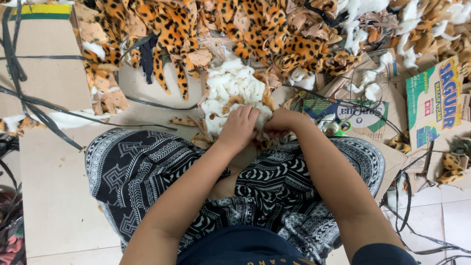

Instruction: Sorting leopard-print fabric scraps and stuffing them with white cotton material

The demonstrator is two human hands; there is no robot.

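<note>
Stuffing wad [230, 91]: white, fluffy, light, compressible | left hand [239, 128] fingers curled, pressing into it | right hand [280, 122] pinched shut on leopard-print fabric piece [267, 100] edge | grab by handfuls, tears easily.

Floor of flattened cardboard sheets [54, 186], pale tiles [441, 216] showing at lower right. On it: big heap of leopard-print plush pieces [255, 29] across the top, white stuffing clump [230, 88] in the middle, black straps [29, 103] trailing at left, scattered plush scraps [105, 93], printed carton [434, 105] at right, small plush toy [450, 168] beside it.
</note>
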